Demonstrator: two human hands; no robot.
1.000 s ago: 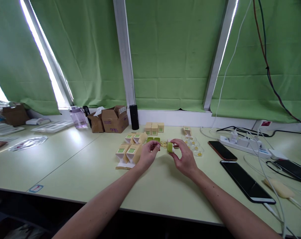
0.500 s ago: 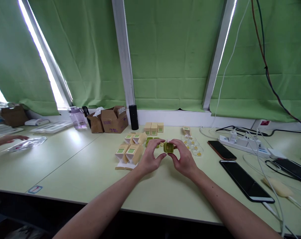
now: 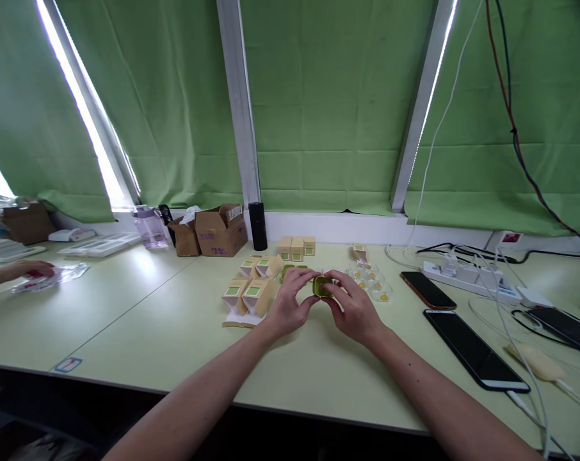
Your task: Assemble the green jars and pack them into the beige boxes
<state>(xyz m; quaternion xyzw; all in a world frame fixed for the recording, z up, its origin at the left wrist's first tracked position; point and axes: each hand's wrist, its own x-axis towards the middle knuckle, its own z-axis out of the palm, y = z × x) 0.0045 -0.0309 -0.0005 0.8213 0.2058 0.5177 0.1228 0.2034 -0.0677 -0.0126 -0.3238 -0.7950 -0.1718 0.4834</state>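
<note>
A small green container is held just above the table between both of my hands. My left hand pinches its left side with curled fingers. My right hand grips its right side, thumb and fingers closed on it. Tan little cartons with green labels lie just left of my left hand, some open. Three closed cartons stand in a row behind. Clear blister pieces with yellow dots lie right of my right hand.
Two phones and a power strip with cables lie at the right. Cardboard boxes, a black cylinder and a purple bottle stand at the back. Another person's hand rests on a plastic bag at far left.
My left hand has moved right and joined the right hand on the green container, which has been turned. The other person's hand has come into view at the left.
</note>
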